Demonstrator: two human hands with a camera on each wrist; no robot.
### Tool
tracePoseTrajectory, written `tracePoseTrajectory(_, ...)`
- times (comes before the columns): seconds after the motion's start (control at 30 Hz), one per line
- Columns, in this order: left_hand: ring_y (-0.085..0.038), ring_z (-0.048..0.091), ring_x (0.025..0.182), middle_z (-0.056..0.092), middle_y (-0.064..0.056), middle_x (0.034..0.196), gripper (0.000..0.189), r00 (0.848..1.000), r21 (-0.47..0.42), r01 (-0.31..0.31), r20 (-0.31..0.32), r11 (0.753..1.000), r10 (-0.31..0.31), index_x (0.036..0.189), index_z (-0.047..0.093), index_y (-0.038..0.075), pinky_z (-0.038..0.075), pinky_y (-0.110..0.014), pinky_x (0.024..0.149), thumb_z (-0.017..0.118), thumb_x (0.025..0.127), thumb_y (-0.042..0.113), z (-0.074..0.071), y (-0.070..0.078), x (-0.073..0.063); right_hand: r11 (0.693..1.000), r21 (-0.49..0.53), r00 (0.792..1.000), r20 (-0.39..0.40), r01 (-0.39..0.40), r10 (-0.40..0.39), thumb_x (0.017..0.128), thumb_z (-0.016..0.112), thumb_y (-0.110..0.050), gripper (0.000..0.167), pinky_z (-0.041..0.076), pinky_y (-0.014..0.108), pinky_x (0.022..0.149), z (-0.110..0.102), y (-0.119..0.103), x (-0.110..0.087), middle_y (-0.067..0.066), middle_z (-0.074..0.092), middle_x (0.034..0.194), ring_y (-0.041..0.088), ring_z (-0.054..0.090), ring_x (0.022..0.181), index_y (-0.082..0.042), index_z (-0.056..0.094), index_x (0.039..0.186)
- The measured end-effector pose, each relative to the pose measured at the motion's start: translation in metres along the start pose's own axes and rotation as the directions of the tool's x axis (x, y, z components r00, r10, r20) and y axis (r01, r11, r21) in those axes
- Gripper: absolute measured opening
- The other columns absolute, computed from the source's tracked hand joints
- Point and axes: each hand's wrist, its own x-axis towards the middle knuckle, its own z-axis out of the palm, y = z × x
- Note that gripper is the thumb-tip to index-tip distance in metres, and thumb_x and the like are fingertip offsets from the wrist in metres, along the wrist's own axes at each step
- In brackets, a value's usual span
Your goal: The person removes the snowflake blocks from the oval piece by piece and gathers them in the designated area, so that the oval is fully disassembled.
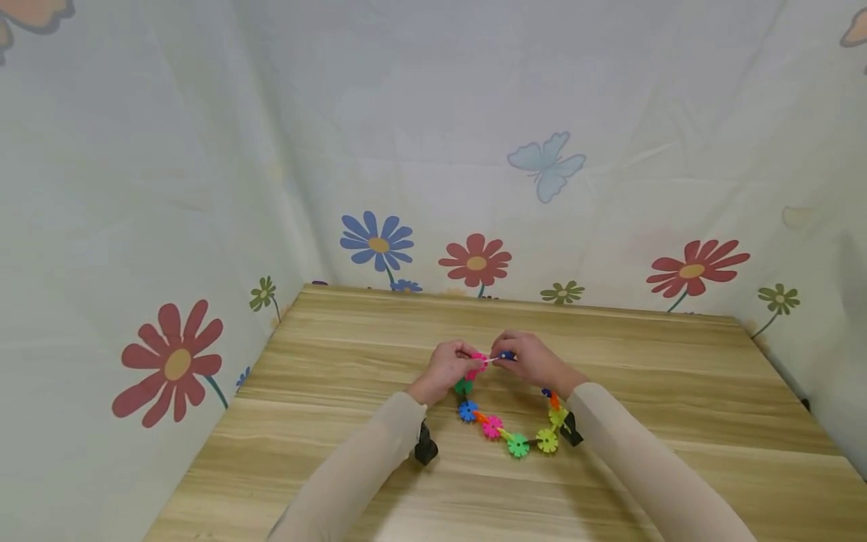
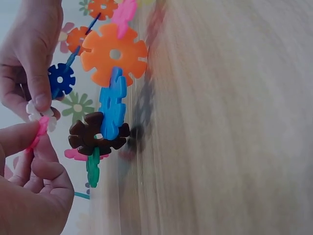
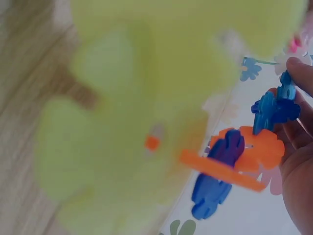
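A chain of colourful notched plastic discs loops between the two hands above the table. My left hand (image 1: 443,370) pinches a pink disc (image 2: 41,129) at one end. My right hand (image 1: 531,360) pinches a white disc (image 2: 33,111), linked to a dark blue disc (image 2: 60,80). The pink and white discs meet between the fingertips; whether they interlock I cannot tell. From the left hand the chain runs past a blue disc (image 1: 467,410), a green disc (image 1: 518,445) and a yellow disc (image 1: 547,440), then partly behind the right forearm. In the right wrist view, an orange disc (image 3: 266,149) hangs near the palm.
The wood-grain table (image 1: 339,339) extends around the hands. A pale cloth (image 1: 433,113) with printed flowers and butterflies hangs behind and at the sides. A black wrist device (image 1: 425,446) shows at the left cuff. Blurred yellow discs (image 3: 132,122) lie close to the right wrist camera.
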Motion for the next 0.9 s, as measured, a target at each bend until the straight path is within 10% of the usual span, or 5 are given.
tracePoseTrajectory(0.37, -0.026, 0.063, 0.078, 0.067, -0.005, 0.079, 0.01, 0.999, -0.025, -0.036, 0.01, 0.999, 0.037, 0.089, 0.063, 0.001, 0.05, -0.03, 0.066, 0.069, 0.085, 0.007, -0.011, 0.004, -0.004, 1.0, -0.004, 1.0, -0.005, 0.01, -0.011, 0.083, 0.072, -0.006, 0.007, 0.052, 0.035, 0.076, -0.002, 0.004, -0.002, 0.0, 0.063, 0.095, 0.017, 0.061, 0.086, -0.007, 0.07, 0.09)
tracePoseTrajectory(0.7, -0.023, 0.066, 0.077, 0.069, -0.015, 0.089, 0.02, 0.998, 0.045, -0.044, -0.043, 0.998, 0.045, 0.097, 0.061, 0.002, 0.051, -0.037, 0.069, 0.068, 0.089, 0.018, -0.053, -0.006, -0.005, 0.998, -0.003, 0.998, 0.023, -0.064, 0.064, 0.086, 0.069, -0.009, 0.008, 0.052, 0.036, 0.078, -0.009, 0.0, -0.005, 0.001, 0.064, 0.097, 0.019, 0.062, 0.089, -0.006, 0.071, 0.094)
tracePoseTrajectory(0.9, -0.034, 0.066, 0.083, 0.066, -0.018, 0.087, 0.022, 0.992, 0.041, -0.046, -0.114, 0.998, 0.051, 0.108, 0.052, -0.002, 0.053, -0.041, 0.074, 0.063, 0.088, 0.0, -0.078, -0.015, -0.012, 0.995, -0.006, 0.995, 0.035, -0.098, 0.098, 0.087, 0.068, -0.009, 0.01, 0.052, 0.038, 0.08, -0.011, -0.001, -0.007, 0.004, 0.065, 0.1, 0.022, 0.062, 0.091, -0.005, 0.071, 0.096)
